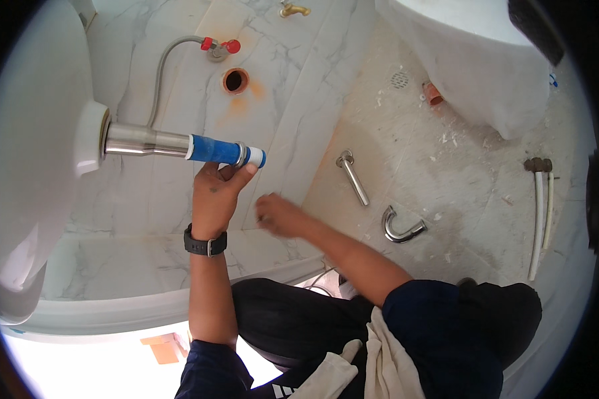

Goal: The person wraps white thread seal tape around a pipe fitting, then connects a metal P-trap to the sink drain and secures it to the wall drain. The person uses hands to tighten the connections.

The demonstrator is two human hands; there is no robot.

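A shiny metal drain pipe [146,141] sticks out from the underside of a white basin [33,153] on the left. Its free end carries a blue-covered section [213,150] with a metal ring [241,154] around it and a white band near the blue tip. My left hand [214,194], with a dark watch on the wrist, grips that end from below, the thumb near the white band. Just right of it, apart from the pipe, my right hand [283,215] has curled fingers. Motion blurs it, and anything inside cannot be made out.
A braided hose [160,76] runs to a red-handled valve [218,48] beside a round wall hole [235,81]. On the floor lie a straight chrome pipe [354,179], a curved chrome trap [400,231] and hammers [538,199]. A wrapped white fixture [472,66] stands beyond.
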